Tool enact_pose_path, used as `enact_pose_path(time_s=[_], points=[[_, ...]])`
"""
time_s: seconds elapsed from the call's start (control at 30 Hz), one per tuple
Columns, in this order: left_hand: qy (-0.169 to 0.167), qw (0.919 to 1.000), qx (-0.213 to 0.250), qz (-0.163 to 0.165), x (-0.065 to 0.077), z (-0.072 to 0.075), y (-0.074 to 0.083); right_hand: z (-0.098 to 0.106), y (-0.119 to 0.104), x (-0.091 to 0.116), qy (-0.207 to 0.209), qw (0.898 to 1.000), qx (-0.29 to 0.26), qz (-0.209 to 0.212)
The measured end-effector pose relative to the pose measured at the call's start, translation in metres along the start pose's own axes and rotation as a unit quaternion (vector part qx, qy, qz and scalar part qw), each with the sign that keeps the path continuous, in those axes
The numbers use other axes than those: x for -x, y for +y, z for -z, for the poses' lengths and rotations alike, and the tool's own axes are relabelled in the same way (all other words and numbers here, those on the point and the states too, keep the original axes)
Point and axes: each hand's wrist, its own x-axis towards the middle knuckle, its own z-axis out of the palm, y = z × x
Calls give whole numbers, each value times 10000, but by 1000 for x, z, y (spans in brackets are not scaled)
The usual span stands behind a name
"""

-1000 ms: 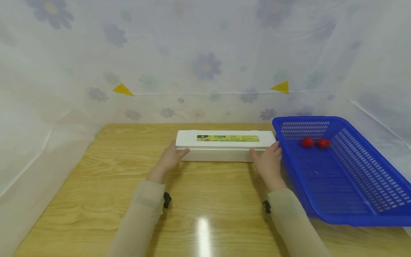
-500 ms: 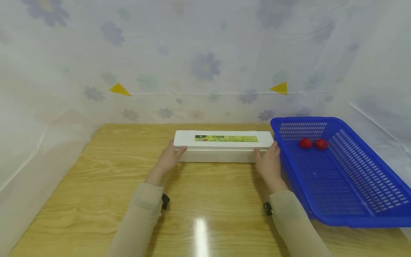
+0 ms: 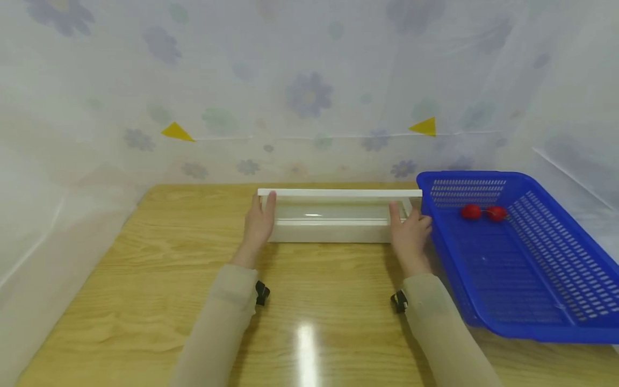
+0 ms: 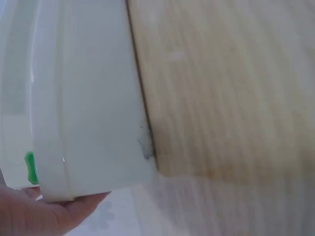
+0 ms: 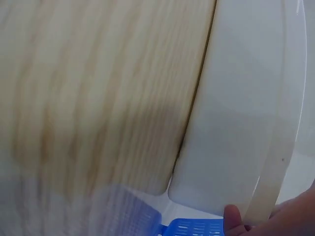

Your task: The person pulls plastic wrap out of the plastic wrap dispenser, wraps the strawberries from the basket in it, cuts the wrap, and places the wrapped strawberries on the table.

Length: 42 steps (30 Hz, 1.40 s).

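While both forearms (image 3: 213, 328) extend forward, the left grip (image 3: 258, 223) pinches the raised lid (image 3: 333, 192); the right grip (image 3: 410, 236) clasps the white box (image 3: 331, 233) (blue basket (image 3: 503, 279) just right of it).

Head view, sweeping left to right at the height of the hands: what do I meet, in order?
Left hand → white box → right hand → blue basket.
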Motion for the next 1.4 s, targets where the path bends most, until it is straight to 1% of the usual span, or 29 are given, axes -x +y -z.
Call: enact_pose_path(time_s=[0.1, 0.23, 0.3, 0.43, 0.5, 0.63, 0.7, 0.77, 0.83, 0.93, 1.1, 1.23, 1.33, 1.4], points=[[260, 9995, -112, 159, -2, 0, 8, 1, 0, -1, -76, 10000, -21, 23], [355, 9984, -290, 320, -4, -1, 15, 3, 0, -1, -288, 9996, 32, 8], [370, 9984, -312, 304, -6, -2, 17, 5, 0, -1, -360, 9993, 68, -34], [222, 9995, -199, 135, -9, -3, 20, 8, 1, -1, -387, 9991, -35, -172], [110, 9998, -192, -24, -10, -2, 20, 9, 2, -1, -363, 9992, -35, -188], [-98, 9986, -323, -411, -12, 1, 16, 12, 3, -2, -236, 9995, 140, -127], [-200, 9977, -397, -509, -13, 3, 14, 13, 3, -2, -199, 9995, 227, -110], [-307, 9974, -407, -502, -14, 5, 12, 12, 3, -2, -217, 9993, 280, -114], [-426, 9976, -389, -396, -15, 7, 10, 11, 3, -1, -283, 9990, 330, -133], [-496, 9973, -439, -304, -17, 7, 8, 10, 2, 0, -416, 9981, 426, -170], [-533, 9947, -735, -476, -19, 3, 2, 10, 1, 0, -553, 9967, 541, -226], [-524, 9945, -746, -521, -20, 0, -1, 9, 2, -1, -547, 9967, 557, -204], [-644, 9936, -773, -514, -19, 1, -1, 9, 3, -2, -536, 9968, 570, -172], [-820, 9924, -771, -499, -17, 2, -2, 9, 4, -2, -542, 9966, 593, -155]])
